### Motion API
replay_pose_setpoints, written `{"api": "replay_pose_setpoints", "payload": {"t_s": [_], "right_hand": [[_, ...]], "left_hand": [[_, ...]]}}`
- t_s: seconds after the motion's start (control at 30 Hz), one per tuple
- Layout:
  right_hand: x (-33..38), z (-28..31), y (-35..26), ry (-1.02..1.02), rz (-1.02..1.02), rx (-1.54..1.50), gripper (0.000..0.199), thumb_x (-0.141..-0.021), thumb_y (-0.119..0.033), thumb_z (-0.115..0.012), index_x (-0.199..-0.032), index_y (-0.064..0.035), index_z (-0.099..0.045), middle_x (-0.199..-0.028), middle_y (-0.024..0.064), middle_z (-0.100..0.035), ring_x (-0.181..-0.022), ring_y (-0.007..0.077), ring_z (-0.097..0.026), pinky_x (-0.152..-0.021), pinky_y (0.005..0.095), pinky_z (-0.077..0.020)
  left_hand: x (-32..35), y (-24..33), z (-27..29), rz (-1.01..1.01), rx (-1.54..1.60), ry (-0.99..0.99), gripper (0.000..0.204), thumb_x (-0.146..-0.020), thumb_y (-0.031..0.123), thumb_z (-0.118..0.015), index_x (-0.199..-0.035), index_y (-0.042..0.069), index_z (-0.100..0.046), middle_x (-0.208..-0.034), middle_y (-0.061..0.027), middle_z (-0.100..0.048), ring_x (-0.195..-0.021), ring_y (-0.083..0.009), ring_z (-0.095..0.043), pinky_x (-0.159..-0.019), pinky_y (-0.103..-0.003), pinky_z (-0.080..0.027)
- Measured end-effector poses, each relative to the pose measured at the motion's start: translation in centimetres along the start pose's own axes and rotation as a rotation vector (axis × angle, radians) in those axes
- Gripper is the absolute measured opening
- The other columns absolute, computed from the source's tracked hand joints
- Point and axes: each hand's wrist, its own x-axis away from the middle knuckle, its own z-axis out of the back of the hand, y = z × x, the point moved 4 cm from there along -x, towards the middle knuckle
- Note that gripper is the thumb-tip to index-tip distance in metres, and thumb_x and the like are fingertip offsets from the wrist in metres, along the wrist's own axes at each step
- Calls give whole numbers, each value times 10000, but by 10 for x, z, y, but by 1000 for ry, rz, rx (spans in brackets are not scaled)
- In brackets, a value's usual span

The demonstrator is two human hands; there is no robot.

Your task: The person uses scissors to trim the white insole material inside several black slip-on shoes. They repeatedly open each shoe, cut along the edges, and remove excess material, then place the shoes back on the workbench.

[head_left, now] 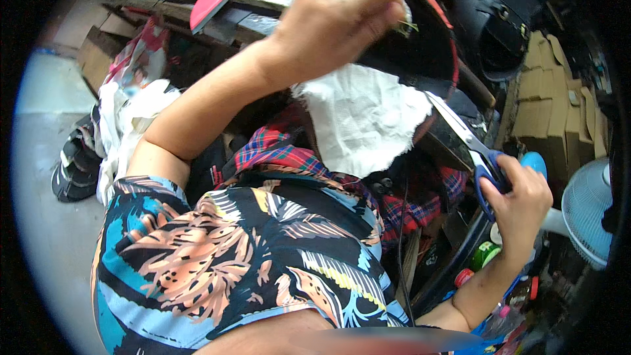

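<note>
— Head view first: what's being worked on?
— A white cloth patch point(365, 121) with ragged edges, lying against a dark curved piece with a red rim point(434, 46), out over the person's lap.
— And the hands?
— The left hand point(335, 16) is raised above the patch, fingers pinched shut on the dark piece's upper edge, with a few greenish threads showing at the fingertips. The right hand point(522, 200) is closed through the blue handles of a pair of scissors point(470, 144); the blades are nearly shut and touch the patch's right edge.
— Around that?
— A plaid cloth point(276, 148) lies beneath the patch. Cardboard boxes point(545, 105) stack to the right, a white fan point(591, 207) stands near the right hand, and sandals point(75, 164) sit on the floor at left.
</note>
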Motion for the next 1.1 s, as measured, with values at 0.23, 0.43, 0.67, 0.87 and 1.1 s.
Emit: {"api": "replay_pose_setpoints", "payload": {"t_s": [0.23,0.43,0.67,0.87,1.1], "right_hand": [[-15,4,-20,151,19,-228,420,-614,-132,-863,-1000,-36,-728,-824,126,-693,-705,302,-627,-663,402,-480],[-33,3,-55,146,104,-245,422,-611,-138,-877,-988,-25,-725,-847,112,-718,-684,278,-635,-653,376,-472],[-53,-15,-51,88,11,-60,372,-675,-268,-881,-988,-119,-743,-748,94,-669,-686,287,-642,-649,405,-475],[-61,-27,-44,117,11,-99,343,-702,-292,-872,-971,-124,-741,-730,83,-670,-672,278,-646,-633,405,-487],[-63,-30,-48,158,57,-161,351,-672,-274,-887,-942,-98,-747,-752,79,-702,-657,257,-656,-632,385,-497]], "left_hand": [[34,-45,39,596,-41,-417,515,-931,181,-671,-1387,79,-457,-1158,-183,-586,-980,-301,-642,-855,-409,-538],[65,-51,8,1055,808,168,639,-939,21,-575,-1512,152,-325,-1173,-136,-530,-783,-177,-654,-644,-329,-577],[55,-6,8,216,-512,-24,681,-809,92,-759,-1432,78,-485,-1147,-122,-639,-1229,-330,-563,-1006,-417,-505],[57,-9,-12,458,-528,-680,528,-729,273,-835,-1202,71,-719,-1284,-45,-639,-1230,-291,-552,-1013,-368,-499],[69,-11,-12,371,-463,-454,182,-782,173,-728,-948,99,-742,-1043,-20,-703,-1011,-272,-630,-835,-350,-564]]}}
